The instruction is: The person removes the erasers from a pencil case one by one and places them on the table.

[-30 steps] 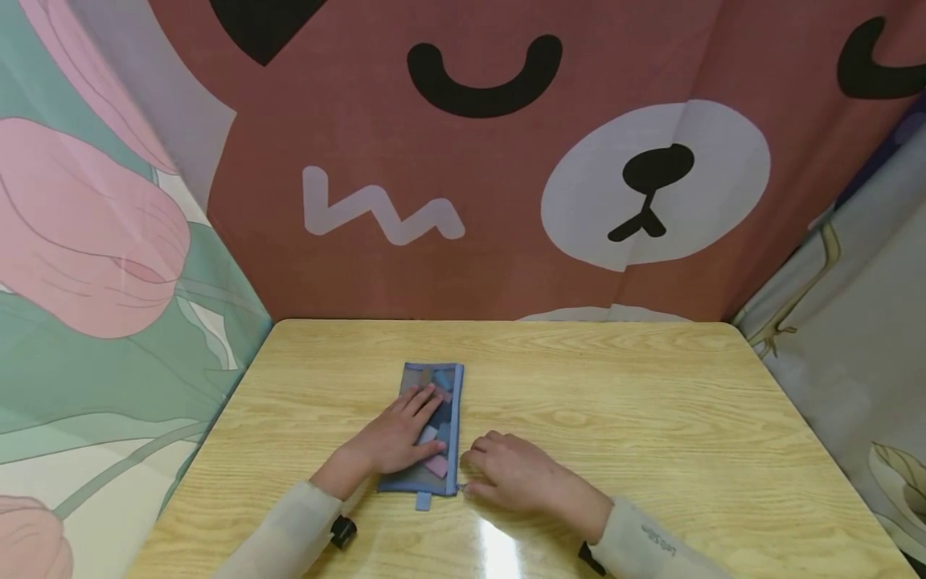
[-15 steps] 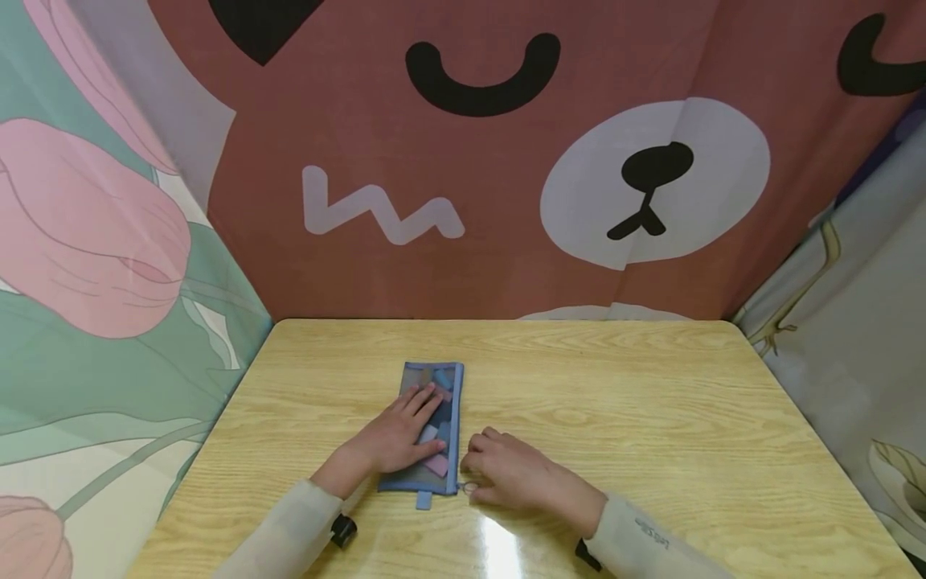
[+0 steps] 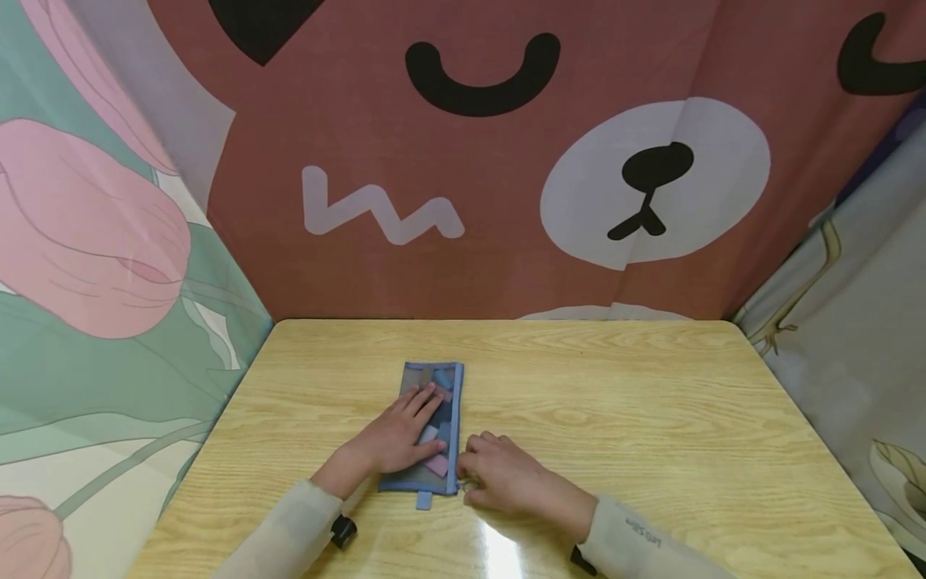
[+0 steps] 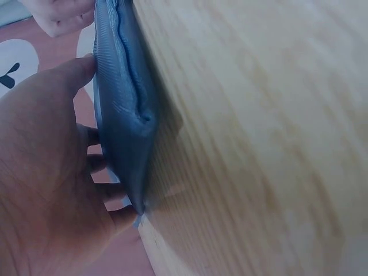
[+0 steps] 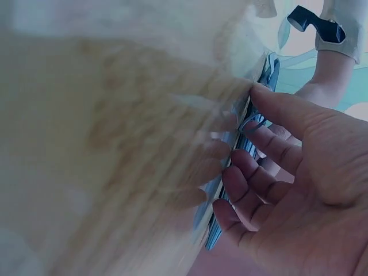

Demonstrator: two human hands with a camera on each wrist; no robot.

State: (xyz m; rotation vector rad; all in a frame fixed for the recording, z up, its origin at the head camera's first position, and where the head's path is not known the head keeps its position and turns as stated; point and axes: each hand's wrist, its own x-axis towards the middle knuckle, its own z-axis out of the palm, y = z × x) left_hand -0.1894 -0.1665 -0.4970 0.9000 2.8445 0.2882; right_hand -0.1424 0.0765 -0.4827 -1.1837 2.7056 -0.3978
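Observation:
A blue-edged see-through mesh zip pouch (image 3: 411, 480) lies flat on the table, with pink, blue and brown pieces showing through it. My left hand (image 3: 394, 438) rests on top of it, fingers spread and fairly straight. Along the pouch's right edge runs the zip (image 3: 455, 426). A small ring pull (image 3: 468, 486) sticks out at its near end. Just right of this corner is my right hand (image 3: 506, 476). In the right wrist view its fingers are loosely bent, the index finger at the ring pull (image 5: 250, 119), the thumb apart from the index finger.
The wooden table (image 3: 637, 402) stretches away to the right and the back. A bear-patterned cloth (image 3: 492, 161) hangs behind its far edge. Flower-printed cloths hang at both sides. A small blue tab (image 3: 424, 501) sticks out of the pouch's near edge.
My right hand first drew slightly away from the ring pull, baring it, then shifted slightly left toward the pouch corner. The left hand and pouch have stayed put.

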